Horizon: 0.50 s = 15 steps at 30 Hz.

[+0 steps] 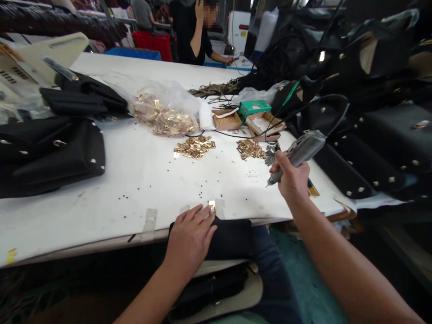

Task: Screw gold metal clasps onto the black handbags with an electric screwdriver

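Observation:
In the head view my right hand (292, 176) is closed around a grey electric screwdriver (305, 146), its thin tip angled down and left, just above the white table. My left hand (192, 229) lies at the table's front edge with its fingers stretched out. Its fingertips touch a small gold metal plate (212, 206) on the edge of a black leather piece (232, 229). Tiny screws (251, 173) are scattered below the screwdriver's tip. Farther back lie two piles of gold metal fittings, the left pile (194, 147) and the right pile (250, 149).
A clear bag of gold fittings (165, 112) lies behind the piles. Small cardboard boxes (227, 121) and a green box (254, 107) stand at the back. Black bags are stacked left (50, 153) and right (378, 148). Another person (192, 38) sits across the white table (84, 207).

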Each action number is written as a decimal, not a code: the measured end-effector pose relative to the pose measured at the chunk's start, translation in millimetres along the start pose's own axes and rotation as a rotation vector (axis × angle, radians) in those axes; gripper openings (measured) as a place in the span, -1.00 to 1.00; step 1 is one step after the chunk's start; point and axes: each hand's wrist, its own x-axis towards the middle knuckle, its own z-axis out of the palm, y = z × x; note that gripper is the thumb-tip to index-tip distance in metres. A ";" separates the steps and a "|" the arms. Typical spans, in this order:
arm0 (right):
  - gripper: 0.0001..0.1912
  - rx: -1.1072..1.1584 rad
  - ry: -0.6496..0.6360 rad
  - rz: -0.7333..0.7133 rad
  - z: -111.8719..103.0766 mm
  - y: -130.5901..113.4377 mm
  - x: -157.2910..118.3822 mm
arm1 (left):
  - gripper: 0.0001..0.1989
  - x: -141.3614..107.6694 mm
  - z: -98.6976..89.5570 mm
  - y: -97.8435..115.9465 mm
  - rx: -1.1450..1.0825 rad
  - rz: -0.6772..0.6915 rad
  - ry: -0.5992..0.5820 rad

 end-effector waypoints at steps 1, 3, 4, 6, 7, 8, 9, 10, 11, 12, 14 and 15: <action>-0.61 0.008 0.016 -0.006 -0.5 4.4 1.8 | -0.72 -0.8 1.8 -1.1 -0.012 -0.004 0.017; -0.62 0.019 0.050 -0.010 2.1 11.4 5.1 | -0.72 -1.6 3.7 -3.1 -0.029 -0.011 0.036; -0.61 0.021 0.068 -0.012 4.4 14.3 6.8 | -0.72 -1.6 4.0 -3.8 -0.036 -0.014 0.042; -0.61 0.017 0.091 -0.014 9.4 19.2 10.1 | -0.72 -1.3 3.7 -4.4 -0.047 -0.020 0.044; -0.61 0.011 0.094 -0.011 11.6 21.5 11.7 | -0.73 -1.1 3.4 -4.3 -0.052 -0.024 0.042; -0.61 0.003 0.094 -0.007 13.4 23.8 12.9 | -0.74 -0.9 3.1 -4.1 -0.056 -0.028 0.039; -0.61 -0.006 0.089 0.000 14.8 26.1 13.9 | -0.75 -0.8 2.9 -3.8 -0.060 -0.030 0.038; -0.61 -0.016 0.084 0.006 15.9 28.3 14.7 | -0.76 -0.7 2.8 -3.5 -0.064 -0.032 0.037; -0.61 -0.027 0.079 0.009 16.5 30.6 15.1 | -0.76 -0.6 2.8 -3.2 -0.066 -0.032 0.036; -0.60 -0.036 0.073 0.010 16.9 32.6 15.2 | -0.77 -0.6 2.8 -2.9 -0.066 -0.031 0.038; -0.59 -0.053 0.064 0.009 17.2 35.7 15.1 | -0.78 -0.4 3.1 -2.5 -0.066 -0.030 0.040; -0.59 -0.059 0.063 0.010 17.3 36.5 14.9 | -0.78 -0.4 3.2 -2.5 -0.067 -0.029 0.042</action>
